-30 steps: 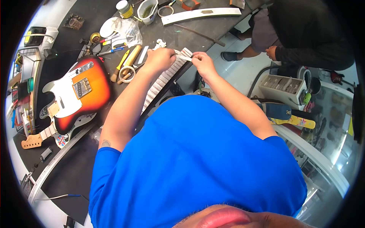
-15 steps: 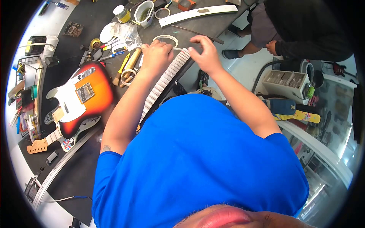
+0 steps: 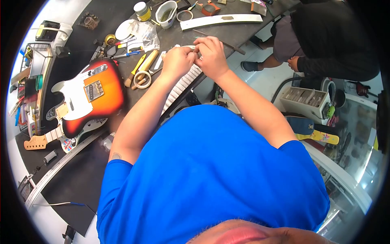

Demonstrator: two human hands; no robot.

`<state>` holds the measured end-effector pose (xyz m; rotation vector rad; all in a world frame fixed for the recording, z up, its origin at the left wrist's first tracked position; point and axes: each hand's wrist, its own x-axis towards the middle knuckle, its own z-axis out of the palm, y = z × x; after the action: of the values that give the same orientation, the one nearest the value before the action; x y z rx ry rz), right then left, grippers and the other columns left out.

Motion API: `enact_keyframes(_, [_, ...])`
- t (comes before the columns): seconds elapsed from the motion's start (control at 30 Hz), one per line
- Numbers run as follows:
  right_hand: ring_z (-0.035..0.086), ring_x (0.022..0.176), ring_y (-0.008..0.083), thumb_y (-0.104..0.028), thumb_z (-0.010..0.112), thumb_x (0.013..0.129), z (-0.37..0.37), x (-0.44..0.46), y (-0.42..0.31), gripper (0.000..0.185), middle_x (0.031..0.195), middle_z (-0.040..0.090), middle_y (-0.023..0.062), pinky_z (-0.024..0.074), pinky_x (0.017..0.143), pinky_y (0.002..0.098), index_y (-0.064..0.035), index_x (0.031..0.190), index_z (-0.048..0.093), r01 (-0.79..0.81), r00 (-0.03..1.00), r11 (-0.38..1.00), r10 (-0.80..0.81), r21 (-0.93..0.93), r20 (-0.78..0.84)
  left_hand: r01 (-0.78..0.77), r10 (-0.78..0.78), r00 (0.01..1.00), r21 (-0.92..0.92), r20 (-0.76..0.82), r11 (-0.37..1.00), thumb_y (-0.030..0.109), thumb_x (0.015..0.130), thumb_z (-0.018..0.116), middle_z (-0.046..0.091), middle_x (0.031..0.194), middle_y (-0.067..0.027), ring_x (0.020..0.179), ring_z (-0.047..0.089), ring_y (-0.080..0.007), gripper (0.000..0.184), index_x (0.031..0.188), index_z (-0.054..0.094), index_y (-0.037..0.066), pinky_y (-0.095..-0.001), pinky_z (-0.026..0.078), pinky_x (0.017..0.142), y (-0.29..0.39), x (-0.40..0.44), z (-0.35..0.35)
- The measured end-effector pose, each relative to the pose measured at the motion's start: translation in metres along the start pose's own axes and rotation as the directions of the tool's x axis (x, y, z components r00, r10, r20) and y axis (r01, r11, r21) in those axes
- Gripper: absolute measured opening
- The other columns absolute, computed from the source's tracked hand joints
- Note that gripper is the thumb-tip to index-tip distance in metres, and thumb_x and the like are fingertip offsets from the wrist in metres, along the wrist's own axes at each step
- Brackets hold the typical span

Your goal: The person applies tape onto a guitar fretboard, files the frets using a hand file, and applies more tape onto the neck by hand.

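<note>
My left hand and my right hand meet over the far end of a long guitar neck, its fretboard covered with pale strips between the frets. The fingers of both hands are closed and pressed together at the tips. Whatever they pinch is hidden or too small to make out. Part of a pale ring shows behind my fingers. Left of my left hand lie a tape roll, a yellow-handled brush and a wooden handle.
A sunburst electric guitar lies on the dark bench at left. Behind my hands are a plastic bag, a tub, a jar, a thin dark rod and a long white curved piece. Another person is at right.
My right hand has moved left to meet my left hand, and its spread fingers have closed. My left hand has shifted slightly right. The camera view has shifted a little.
</note>
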<state>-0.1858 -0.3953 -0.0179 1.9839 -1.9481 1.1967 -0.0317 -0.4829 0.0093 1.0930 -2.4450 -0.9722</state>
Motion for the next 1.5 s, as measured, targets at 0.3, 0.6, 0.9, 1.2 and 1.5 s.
enact_keyframes(0.3, [0.065, 0.115, 0.0314, -0.014, 0.074, 0.086, 0.016, -0.02, 0.012, 0.015, 0.124, 0.072, 0.0065, 0.051, 0.099, 0.0453, -0.0068, 0.1, 0.07, -0.127, 0.991, 0.992, 0.127, 0.016, 0.03, 0.339, -0.342, 0.94, 0.133, 0.0, 0.932, 0.029, 0.096, 0.068, 0.08, 0.112, -0.0207, 0.11, 0.074, -0.0417, 0.031, 0.108, 0.084, 0.006, -0.0529, 0.056, 0.102, -0.025, 0.019, 0.023])
enact_keyframes(0.6, [0.067, 0.104, 0.0169, -0.024, 0.062, 0.099, 0.001, -0.048, 0.042, 0.039, 0.116, 0.076, 0.0077, 0.0502, 0.09, 0.0347, 0.0027, 0.125, 0.076, -0.832, 0.413, -0.073, 0.579, 0.55, 0.703, 0.345, -0.146, 0.893, -0.437, 0.426, 0.831, 0.028, 0.099, 0.071, 0.078, 0.121, -0.0119, 0.112, 0.072, -0.0223, 0.037, 0.126, 0.078, 0.003, -0.0362, 0.055, 0.099, -0.032, 0.013, 0.03])
enact_keyframes(0.9, [0.07, 0.102, 0.0187, -0.029, 0.071, 0.094, 0.01, -0.055, 0.049, 0.039, 0.114, 0.076, 0.0101, 0.053, 0.088, 0.0338, 0.0022, 0.116, 0.076, -0.891, 0.438, 0.212, 0.627, 0.401, 0.644, 0.388, -0.24, 0.906, -0.454, 0.349, 0.802, 0.024, 0.098, 0.076, 0.076, 0.087, -0.0043, 0.08, 0.066, -0.0126, 0.024, 0.105, 0.08, 0.002, -0.033, 0.053, 0.075, -0.035, 0.006, 0.054])
enact_keyframes(1.2, [0.069, 0.071, 0.0141, -0.03, 0.083, 0.09, 0.036, -0.113, 0.06, 0.033, 0.086, 0.078, 0.0073, 0.0544, 0.067, 0.0315, 0.0011, 0.101, 0.077, -0.975, 0.223, 0.158, 0.636, 0.159, 0.738, 0.627, -0.402, 0.764, -0.435, 0.505, 0.646, 0.021, 0.095, 0.076, 0.075, 0.087, -0.0031, 0.079, 0.065, -0.0121, 0.02, 0.105, 0.081, 0.005, -0.0331, 0.052, 0.073, -0.109, 0.019, 0.107])
enact_keyframes(1.5, [0.065, 0.072, 0.0108, -0.033, 0.081, 0.096, 0.069, -0.127, 0.065, 0.031, 0.088, 0.075, 0.0028, 0.0496, 0.06, 0.0281, -0.0028, 0.101, 0.076, -0.997, 0.056, 0.073, 0.72, 0.006, 0.692, 0.591, -0.424, 0.792, -0.379, 0.439, 0.712, 0.022, 0.096, 0.075, 0.078, 0.092, -0.006, 0.081, 0.069, -0.0135, 0.023, 0.108, 0.081, 0.003, -0.0345, 0.055, 0.076, -0.122, 0.015, 0.122])
